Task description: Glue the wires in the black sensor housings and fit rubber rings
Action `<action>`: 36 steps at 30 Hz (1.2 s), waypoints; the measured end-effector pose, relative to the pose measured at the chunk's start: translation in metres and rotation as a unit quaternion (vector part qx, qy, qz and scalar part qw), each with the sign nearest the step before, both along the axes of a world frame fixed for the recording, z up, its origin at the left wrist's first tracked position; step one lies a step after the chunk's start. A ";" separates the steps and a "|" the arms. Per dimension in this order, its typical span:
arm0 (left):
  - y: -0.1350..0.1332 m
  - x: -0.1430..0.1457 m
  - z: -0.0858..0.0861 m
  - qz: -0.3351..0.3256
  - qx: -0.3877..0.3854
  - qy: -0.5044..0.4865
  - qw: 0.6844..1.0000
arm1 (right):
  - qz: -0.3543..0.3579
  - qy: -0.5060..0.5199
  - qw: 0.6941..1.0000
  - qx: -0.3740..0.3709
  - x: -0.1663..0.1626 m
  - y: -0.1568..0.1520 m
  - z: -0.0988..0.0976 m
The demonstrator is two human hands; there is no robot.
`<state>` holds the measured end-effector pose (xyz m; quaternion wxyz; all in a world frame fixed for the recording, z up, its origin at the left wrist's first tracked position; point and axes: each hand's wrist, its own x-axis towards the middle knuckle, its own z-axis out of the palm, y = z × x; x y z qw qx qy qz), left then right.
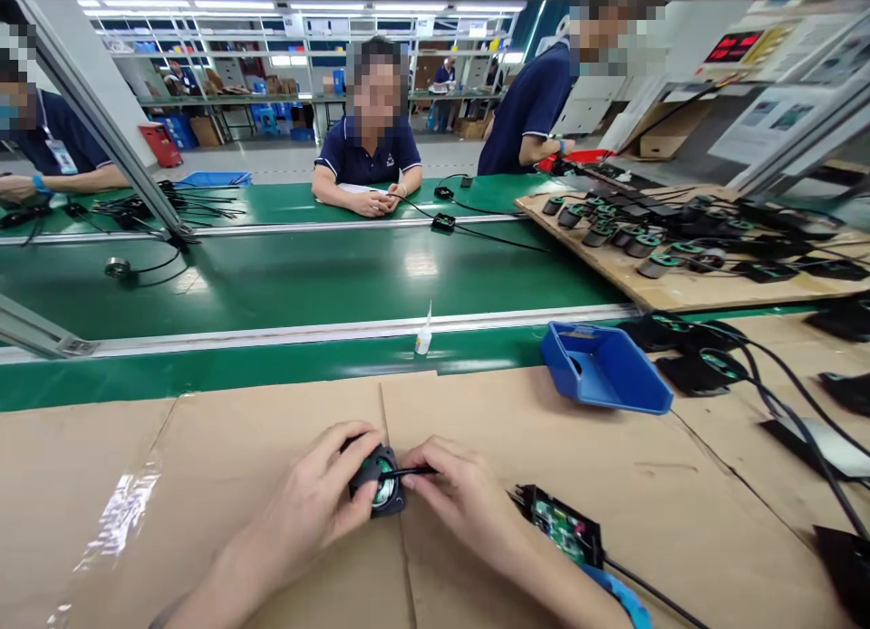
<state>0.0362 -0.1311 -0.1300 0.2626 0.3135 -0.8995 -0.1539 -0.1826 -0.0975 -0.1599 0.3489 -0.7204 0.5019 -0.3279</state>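
My left hand (333,479) grips a small black housing (396,504) just above the cardboard, thumb and fingers around its sides. Inside its round opening a green board and a shiny ring show. A black cable (416,470) runs out of this opening to the right, pinched between the thumb and fingers of my right hand (452,479). Whether the cable's far end is fixed inside cannot be made out. Beside my right forearm lies an open black box with a green circuit board (561,525), partly hidden by the arm; a thick cable leaves it.
Cardboard (272,439) covers my bench. A blue bin (612,366) stands ahead to the right, a small white bottle (423,341) at the green conveyor's (305,275) near edge. Motor-like parts crowd a wooden board (652,289). Black housings and cables lie at right. Co-workers are beyond.
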 end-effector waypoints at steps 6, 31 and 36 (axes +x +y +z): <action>0.003 -0.002 -0.008 -0.008 -0.055 -0.055 0.997 | 0.014 -0.049 0.999 0.001 -0.003 -0.001 -0.002; 0.008 -0.007 -0.011 0.002 -0.125 -0.030 0.992 | -0.003 -0.081 0.994 0.072 -0.003 0.001 0.000; 0.011 -0.007 -0.016 0.014 -0.135 -0.025 0.990 | -0.005 -0.085 0.993 0.076 -0.004 0.001 -0.001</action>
